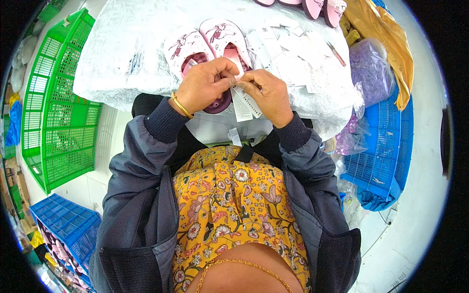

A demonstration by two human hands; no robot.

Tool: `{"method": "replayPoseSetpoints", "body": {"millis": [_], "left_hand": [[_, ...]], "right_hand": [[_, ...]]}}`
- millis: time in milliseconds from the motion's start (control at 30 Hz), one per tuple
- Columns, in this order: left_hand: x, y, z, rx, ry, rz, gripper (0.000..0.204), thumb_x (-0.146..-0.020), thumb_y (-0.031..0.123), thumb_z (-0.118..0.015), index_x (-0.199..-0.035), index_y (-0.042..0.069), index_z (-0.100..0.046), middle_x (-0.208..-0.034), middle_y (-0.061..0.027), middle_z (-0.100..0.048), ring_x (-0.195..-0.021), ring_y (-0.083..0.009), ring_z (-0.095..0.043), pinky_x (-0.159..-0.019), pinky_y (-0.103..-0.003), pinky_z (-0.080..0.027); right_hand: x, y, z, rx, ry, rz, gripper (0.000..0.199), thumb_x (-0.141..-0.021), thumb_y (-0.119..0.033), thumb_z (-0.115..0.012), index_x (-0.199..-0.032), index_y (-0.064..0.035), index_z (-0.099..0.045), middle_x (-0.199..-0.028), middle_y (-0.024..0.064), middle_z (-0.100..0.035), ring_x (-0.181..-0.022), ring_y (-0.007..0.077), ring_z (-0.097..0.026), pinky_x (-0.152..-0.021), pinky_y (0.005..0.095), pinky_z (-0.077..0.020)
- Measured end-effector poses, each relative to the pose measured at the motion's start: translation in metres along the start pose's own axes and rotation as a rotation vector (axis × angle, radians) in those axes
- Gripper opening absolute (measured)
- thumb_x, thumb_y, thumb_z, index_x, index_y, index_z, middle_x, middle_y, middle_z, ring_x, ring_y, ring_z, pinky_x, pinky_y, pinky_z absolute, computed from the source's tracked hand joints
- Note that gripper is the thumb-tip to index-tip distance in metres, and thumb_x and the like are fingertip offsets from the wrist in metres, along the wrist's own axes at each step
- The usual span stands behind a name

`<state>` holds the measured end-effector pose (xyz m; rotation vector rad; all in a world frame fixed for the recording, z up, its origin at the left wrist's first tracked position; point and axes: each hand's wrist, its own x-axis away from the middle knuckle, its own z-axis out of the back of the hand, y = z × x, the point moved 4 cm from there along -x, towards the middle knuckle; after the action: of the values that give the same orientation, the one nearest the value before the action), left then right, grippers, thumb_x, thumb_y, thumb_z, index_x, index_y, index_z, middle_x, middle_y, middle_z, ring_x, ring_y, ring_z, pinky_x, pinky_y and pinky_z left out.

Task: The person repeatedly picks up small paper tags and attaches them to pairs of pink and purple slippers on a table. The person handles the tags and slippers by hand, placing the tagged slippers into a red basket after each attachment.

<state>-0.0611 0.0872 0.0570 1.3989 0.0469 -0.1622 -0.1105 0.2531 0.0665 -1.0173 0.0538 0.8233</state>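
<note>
My left hand (202, 89) and right hand (268, 95) met, fingertips pinched at the upper end of the white tags (241, 106), which hung lengthwise toward me; pink slippers (225, 35) stretched away, toes far, heels nearer the left.

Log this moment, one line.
left hand: fingertips at top of white tags | right hand: pinching tags | pink slippers: on plastic-covered table

No wording can be read. Fine print, too small to make out, stands on the white tags (243, 105) and the loose white labels (295, 61); dark marks (401, 279) on the floor (415, 229) are also illegible.
</note>
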Motion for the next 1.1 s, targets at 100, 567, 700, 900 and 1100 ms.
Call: {"method": "replayPoseSetpoints", "body": {"millis": [100, 567, 700, 900, 1100], "left_hand": [[-0.001, 0.0, 0.0, -0.016, -0.004, 0.008, 0.016, -0.092, 0.006, -0.064, -0.107, 0.001, -0.061, -0.091, 0.002, -0.062, -0.079, -0.0036, -0.057, -0.067, -0.02, -0.047], [-0.002, -0.001, 0.0, -0.023, 0.0, 0.032, 0.014, -0.091, 0.005, -0.065, -0.104, 0.002, -0.061, -0.086, 0.0029, -0.062, -0.077, -0.0028, -0.056, -0.067, -0.02, -0.047], [-0.001, 0.006, -0.001, -0.076, 0.011, 0.016, 0.012, -0.091, 0.005, -0.065, -0.102, 0.001, -0.062, -0.086, 0.0027, -0.062, -0.076, -0.0025, -0.056, -0.067, -0.019, -0.047], [-0.002, 0.009, -0.003, -0.083, 0.005, 0.043, 0.012, -0.09, 0.003, -0.064, -0.102, 0.001, -0.061, -0.087, 0.0004, -0.063, -0.078, -0.005, -0.057, -0.069, -0.021, -0.048], [0.0, 0.002, -0.003, -0.033, 0.012, 0.066, 0.012, -0.089, 0.0, -0.063, -0.101, 0.0, -0.06, -0.087, -0.0012, -0.063, -0.08, -0.0065, -0.058, -0.071, -0.022, -0.048]], "right_hand": [[0.001, 0.002, 0.0, -0.011, 0.007, -0.009, 0.011, -0.08, -0.007, -0.073, -0.088, -0.0019, -0.067, -0.083, 0.0095, -0.067, -0.069, 0.0236, -0.066, -0.061, 0.0322, -0.0508], [0.001, 0.004, 0.001, -0.018, 0.002, -0.032, 0.01, -0.081, -0.008, -0.074, -0.087, -0.0026, -0.068, -0.083, 0.009, -0.068, -0.069, 0.0217, -0.066, -0.061, 0.0308, -0.0507], [0.002, 0.005, 0.0, -0.022, 0.01, -0.013, 0.01, -0.08, -0.007, -0.074, -0.087, -0.0031, -0.068, -0.083, 0.009, -0.068, -0.07, 0.0216, -0.067, -0.061, 0.0309, -0.0515], [0.002, 0.003, -0.001, 0.001, 0.008, 0.034, 0.012, -0.08, -0.007, -0.074, -0.089, -0.0033, -0.068, -0.084, 0.0097, -0.069, -0.071, 0.0229, -0.067, -0.062, 0.0314, -0.0522], [0.003, 0.001, 0.0, -0.004, -0.026, 0.037, 0.01, -0.081, -0.007, -0.071, -0.089, -0.0035, -0.067, -0.082, 0.0107, -0.068, -0.07, 0.0252, -0.067, -0.062, 0.0332, -0.0521]]}}
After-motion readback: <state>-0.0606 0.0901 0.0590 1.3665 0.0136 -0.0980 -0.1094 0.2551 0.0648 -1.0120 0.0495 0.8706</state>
